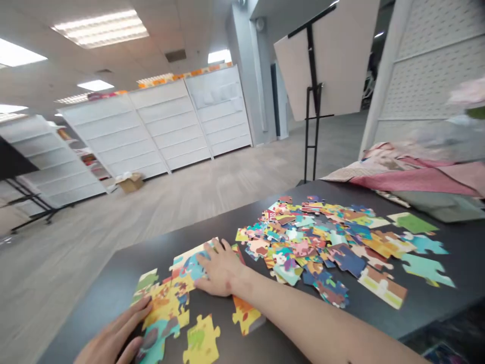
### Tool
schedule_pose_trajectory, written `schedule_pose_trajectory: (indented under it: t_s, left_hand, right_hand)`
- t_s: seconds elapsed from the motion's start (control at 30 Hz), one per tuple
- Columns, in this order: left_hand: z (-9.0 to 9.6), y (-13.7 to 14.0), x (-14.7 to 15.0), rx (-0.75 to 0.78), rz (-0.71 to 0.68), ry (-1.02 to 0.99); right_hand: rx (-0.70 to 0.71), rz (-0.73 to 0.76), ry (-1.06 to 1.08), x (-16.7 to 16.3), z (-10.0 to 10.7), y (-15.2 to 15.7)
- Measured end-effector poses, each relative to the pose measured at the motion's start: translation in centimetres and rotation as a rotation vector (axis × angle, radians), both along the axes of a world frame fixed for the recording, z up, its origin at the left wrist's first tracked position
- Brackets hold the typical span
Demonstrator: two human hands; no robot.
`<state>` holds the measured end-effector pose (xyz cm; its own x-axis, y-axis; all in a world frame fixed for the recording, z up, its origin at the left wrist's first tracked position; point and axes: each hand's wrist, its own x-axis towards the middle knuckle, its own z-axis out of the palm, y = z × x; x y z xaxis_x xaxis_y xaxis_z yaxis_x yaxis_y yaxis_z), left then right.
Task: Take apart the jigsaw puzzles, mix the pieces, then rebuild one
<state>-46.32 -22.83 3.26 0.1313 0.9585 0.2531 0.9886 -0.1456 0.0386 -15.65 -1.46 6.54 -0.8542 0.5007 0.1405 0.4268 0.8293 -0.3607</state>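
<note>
A partly joined jigsaw puzzle (162, 302) in yellow, teal and green lies at the near left of the dark table. My left hand (117, 334) rests along its left edge, fingers stretched out and touching it. With fingers spread, my right hand (222, 270) presses flat on the blue and red pieces (188, 268) at the puzzle's upper right. A loose yellow jigsaw piece (202, 339) with a green figure lies below that hand. An orange and yellow piece (244, 316) shows partly beneath my right forearm.
A heap of loose jigsaw pieces (303, 237) covers the table's right half. Pink and grey cloth (417, 174) is bunched at the far right of the black table (147, 247). Beyond stand a board on an easel (312, 101) and white shelving (151, 126).
</note>
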Motion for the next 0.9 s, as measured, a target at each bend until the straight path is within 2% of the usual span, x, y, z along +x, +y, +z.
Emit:
schedule_pose_trajectory:
  t_s: [0.07, 0.17, 0.23, 0.37, 0.47, 0.77, 0.9]
  left_hand:
    - [1.0, -0.4, 1.1, -0.072, 0.033, 0.024]
    - [1.7, -0.5, 2.7, -0.004, 0.148, -0.04]
    - [1.7, -0.5, 3.1, 0.037, 0.142, -0.042]
    - [1.3, -0.5, 2.9, -0.017, 0.034, 0.05]
    - [1.3, -0.4, 2.7, -0.023, 0.03, 0.084]
    - [1.1, 0.4, 3.1, -0.002, 0.189, -0.046]
    - [1.5, 1.2, 2.1, -0.085, 0.224, -0.101]
  right_hand:
    - [-0.014, 0.01, 0.0, 0.0, 0.1, 0.1]
    - [-0.017, 0.008, 0.005, 0.1, 0.1, 0.0]
    - [-0.012, 0.005, 0.006, 0.2, 0.1, -0.1]
    - [-0.018, -0.001, 0.009, 0.2, 0.2, -0.1]
    - [-0.017, -0.003, 0.01, 0.3, 0.4, -0.1]
    - [-0.033, 0.0, 0.02, 0.3, 0.1, -0.1]
    - [-0.019, 0.0, 0.024, 0.2, 0.0, 0.0]
